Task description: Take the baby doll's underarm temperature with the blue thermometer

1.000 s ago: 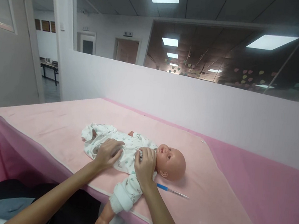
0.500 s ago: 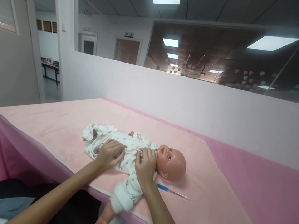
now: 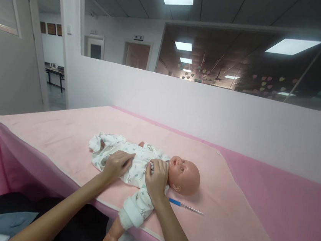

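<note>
A baby doll (image 3: 184,175) lies on its back, its bald head toward the right. It wears a white baby romper (image 3: 137,172) with a small print. At the romper's belly, my left hand (image 3: 117,165) is closed with fingertips and thumb pressed together on the cloth. My right hand (image 3: 157,176) pinches the romper's front at the chest, close under the doll's chin; a thin white tie shows by its fingertips. One sleeved doll arm (image 3: 135,210) hangs over the near table edge below my right wrist.
A thermometer (image 3: 185,206) with a blue end lies beside the doll's head. A pale pink pad (image 3: 61,124) covers the table over a darker pink cloth (image 3: 292,205). A low white wall (image 3: 194,105) with glass above stands behind, and a door (image 3: 8,56) at left.
My left hand's thumb and fingers have drawn together, and its fingertips have shifted slightly left, away from my right hand. The right hand and the doll have stayed in place.
</note>
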Tool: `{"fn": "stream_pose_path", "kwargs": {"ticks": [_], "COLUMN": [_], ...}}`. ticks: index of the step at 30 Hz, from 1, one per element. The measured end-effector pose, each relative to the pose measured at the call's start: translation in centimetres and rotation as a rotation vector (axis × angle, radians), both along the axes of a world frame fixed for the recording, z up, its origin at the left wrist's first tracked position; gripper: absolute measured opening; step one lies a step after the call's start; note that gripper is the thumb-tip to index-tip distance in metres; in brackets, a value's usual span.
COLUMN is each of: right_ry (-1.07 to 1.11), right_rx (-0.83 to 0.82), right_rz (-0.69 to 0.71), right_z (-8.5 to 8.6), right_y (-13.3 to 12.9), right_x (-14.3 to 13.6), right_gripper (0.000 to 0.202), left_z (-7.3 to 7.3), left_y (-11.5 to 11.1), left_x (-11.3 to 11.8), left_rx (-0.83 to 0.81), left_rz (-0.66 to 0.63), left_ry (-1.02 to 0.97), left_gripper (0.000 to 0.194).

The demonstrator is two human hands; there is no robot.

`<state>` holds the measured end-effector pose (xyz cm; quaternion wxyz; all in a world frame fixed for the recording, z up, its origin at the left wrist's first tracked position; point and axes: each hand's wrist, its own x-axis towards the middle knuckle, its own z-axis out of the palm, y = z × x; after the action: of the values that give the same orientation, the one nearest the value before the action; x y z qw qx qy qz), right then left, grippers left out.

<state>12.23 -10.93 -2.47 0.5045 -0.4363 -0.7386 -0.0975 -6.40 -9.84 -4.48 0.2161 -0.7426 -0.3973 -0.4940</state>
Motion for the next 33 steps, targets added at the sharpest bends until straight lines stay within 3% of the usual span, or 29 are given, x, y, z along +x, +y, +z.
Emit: {"fn": "stream_pose_path", "kwargs": {"ticks": [11, 19, 25, 33], "right_ry": [0.02, 0.03, 0.024, 0.018], "right_rx": [0.025, 0.042, 0.025, 0.039], "right_rz": [0.019, 0.022, 0.016, 0.012], "right_z": [-0.11, -0.19, -0.2, -0.15], "right_y": [-0.04, 0.02, 0.04, -0.02], "right_x": [0.04, 0.0, 0.02, 0.01], "right_gripper": [0.014, 0.015, 0.015, 0.015], "left_z": [0.23, 0.5, -0.04, 0.37], "left_y": [-0.13, -0.2, 0.33, -0.28], "left_x": [-0.03, 0.23, 0.39, 0.45], "left_rx": [-0.081, -0.234, -0.184, -0.15], "left_rz": [-0.054, -0.063, 0.01, -0.017], "left_ry": [-0.022, 0.065, 0.107, 0.014], "left_gripper": [0.017, 0.025, 0.023, 0.016]}}
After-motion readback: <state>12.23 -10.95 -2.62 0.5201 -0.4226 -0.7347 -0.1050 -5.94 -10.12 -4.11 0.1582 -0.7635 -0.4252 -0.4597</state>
